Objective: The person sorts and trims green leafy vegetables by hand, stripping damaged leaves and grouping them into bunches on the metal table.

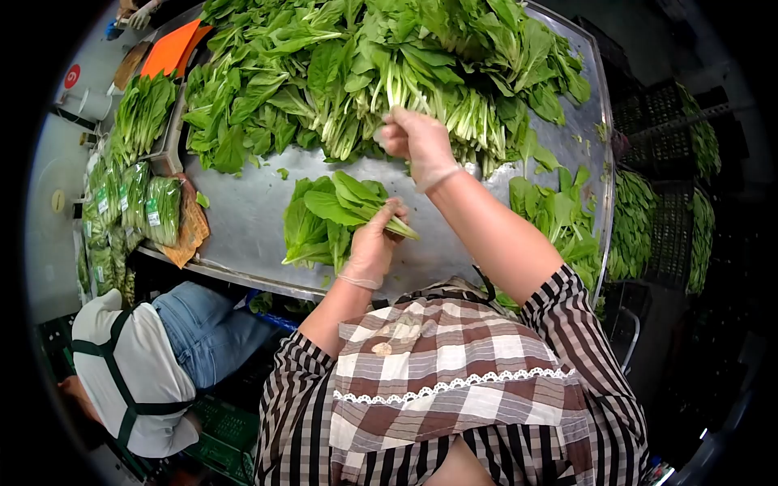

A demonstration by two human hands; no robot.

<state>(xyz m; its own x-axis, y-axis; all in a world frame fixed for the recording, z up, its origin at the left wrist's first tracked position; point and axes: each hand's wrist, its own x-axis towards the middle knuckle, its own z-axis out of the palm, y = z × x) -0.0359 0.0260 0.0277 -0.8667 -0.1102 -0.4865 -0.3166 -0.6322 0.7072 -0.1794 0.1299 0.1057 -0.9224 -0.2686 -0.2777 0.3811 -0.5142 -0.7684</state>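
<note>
My left hand (374, 243), in a clear glove, is closed around the stems of a small bunch of leafy greens (328, 212), whose leaves point left over the metal table (267, 194). My right hand (419, 143), also gloved, is at the front edge of the large heap of greens (324, 73), beside the pale stems. Its fingers are curled together, and what they hold, if anything, is too small to make out. A smaller pile of greens (555, 215) lies on the table to the right of my right forearm.
Bagged greens (162, 211) and a tray of loose greens (146, 113) stand at the left, near an orange sheet (172, 49). A co-worker (138, 364) bends at the lower left. Black crates (673, 227) with greens stand at the right.
</note>
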